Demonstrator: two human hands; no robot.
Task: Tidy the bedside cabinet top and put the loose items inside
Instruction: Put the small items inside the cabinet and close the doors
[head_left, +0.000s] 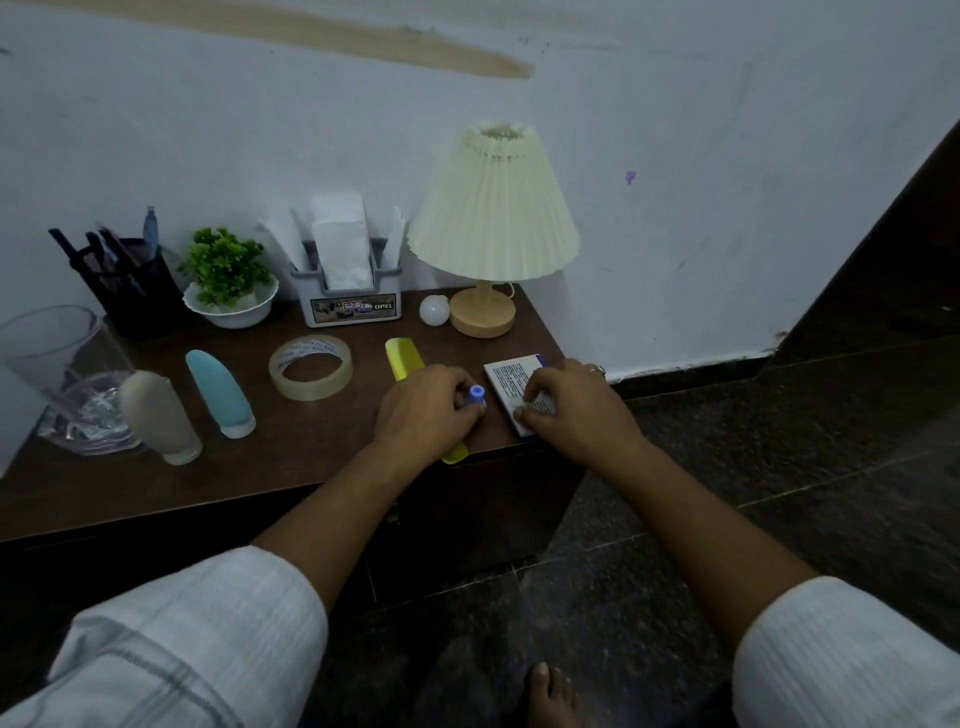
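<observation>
On the dark brown cabinet top (291, 452), my left hand (426, 408) is closed around a small object with a blue-purple cap (477, 392). That hand lies over a yellow comb (402, 358), whose other end pokes out at the front edge. My right hand (569, 402) grips a small white printed box (514, 376) at the top's right corner. Loose on the top are a roll of clear tape (310, 368), a light blue squeeze tube (218, 392) and a beige squeeze tube (158, 415).
Along the wall stand a black pen holder (132, 291), a small potted plant (228, 283), a grey tissue holder (353, 296), a white bulb (434, 310) and a pleated lamp (493, 228). A clear glass vase (62, 374) stands far left. Dark tiled floor lies right.
</observation>
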